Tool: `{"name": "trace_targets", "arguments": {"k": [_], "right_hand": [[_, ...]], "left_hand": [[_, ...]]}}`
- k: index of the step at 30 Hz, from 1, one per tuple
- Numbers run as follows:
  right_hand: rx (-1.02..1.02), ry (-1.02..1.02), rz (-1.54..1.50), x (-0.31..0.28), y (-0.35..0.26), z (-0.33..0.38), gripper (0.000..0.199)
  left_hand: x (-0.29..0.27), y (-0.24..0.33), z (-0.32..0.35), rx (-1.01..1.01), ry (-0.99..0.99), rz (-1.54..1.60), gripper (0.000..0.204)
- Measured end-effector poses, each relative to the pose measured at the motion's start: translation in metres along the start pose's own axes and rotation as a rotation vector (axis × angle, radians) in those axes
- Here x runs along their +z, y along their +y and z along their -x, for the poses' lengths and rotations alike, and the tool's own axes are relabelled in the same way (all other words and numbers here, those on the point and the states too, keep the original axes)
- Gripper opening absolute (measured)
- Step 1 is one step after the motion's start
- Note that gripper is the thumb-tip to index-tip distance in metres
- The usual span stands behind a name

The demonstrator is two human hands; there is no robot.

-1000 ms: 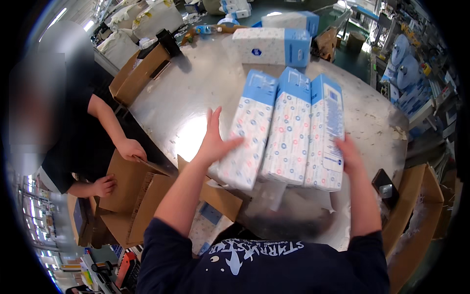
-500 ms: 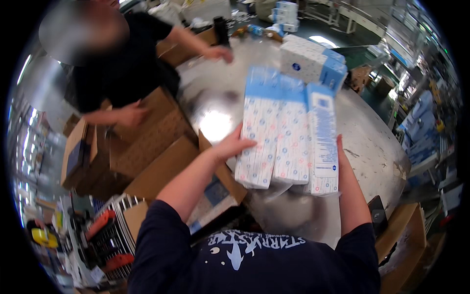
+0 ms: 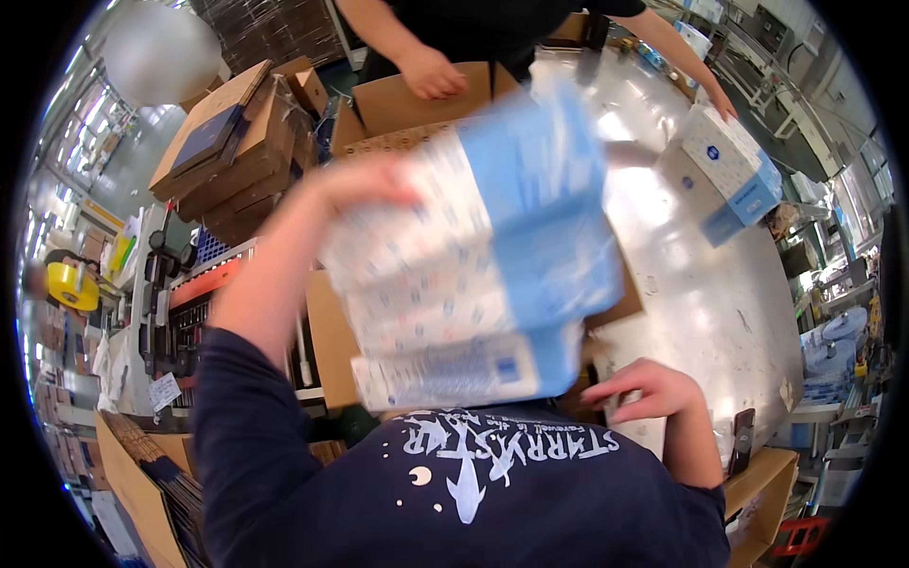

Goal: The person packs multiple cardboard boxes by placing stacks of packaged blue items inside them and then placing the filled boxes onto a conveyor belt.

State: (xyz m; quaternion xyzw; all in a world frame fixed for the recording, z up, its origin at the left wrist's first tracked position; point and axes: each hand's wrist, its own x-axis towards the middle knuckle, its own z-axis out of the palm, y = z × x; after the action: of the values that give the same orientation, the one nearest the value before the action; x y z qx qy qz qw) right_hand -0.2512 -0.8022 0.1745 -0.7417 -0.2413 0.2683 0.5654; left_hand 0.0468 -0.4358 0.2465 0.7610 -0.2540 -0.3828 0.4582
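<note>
You've got the bundle of blue-and-white packs (image 3: 473,284) lifted mid-frame, left hand (image 3: 365,189) clamped on top, right hand (image 3: 649,390) spread loose beneath. Not boxed yet: open carton (image 3: 407,99) waits at the top.

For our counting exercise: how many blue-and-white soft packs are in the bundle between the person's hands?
3, blurred: the top pack by the left hand, the middle pack, and the bottom pack nearest the right hand. More may be hidden.

The three blue-and-white packs (image 3: 473,284) have swung off the table leftward (now blurred), tilted sideways between both hands
</note>
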Motion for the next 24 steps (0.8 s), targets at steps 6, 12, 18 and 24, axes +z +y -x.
{"name": "trace_targets", "arguments": {"k": [6, 12, 18, 24], "right_hand": [[0.229, 0.932, 0.125, 0.001, 0.047, -0.075, 0.038], [0.420, 0.433, 0.134, 0.079, 0.066, -0.131, 0.053], [0.505, 1.074, 0.178, -0.005, 0.097, -0.079, 0.047], [0.313, 0.356, 0.755, 0.051, 0.093, -0.179, 0.068]], "left_hand": [[0.125, -0.144, 0.012, 0.109, -0.054, -0.588, 0.088], [0.107, -0.254, 0.137, -0.081, 0.267, -0.853, 0.096], [0.025, -0.243, 0.200, -0.229, 0.352, 0.235, 0.069], [0.076, -0.202, 0.108, -0.106, -0.302, -0.352, 0.080]]}}
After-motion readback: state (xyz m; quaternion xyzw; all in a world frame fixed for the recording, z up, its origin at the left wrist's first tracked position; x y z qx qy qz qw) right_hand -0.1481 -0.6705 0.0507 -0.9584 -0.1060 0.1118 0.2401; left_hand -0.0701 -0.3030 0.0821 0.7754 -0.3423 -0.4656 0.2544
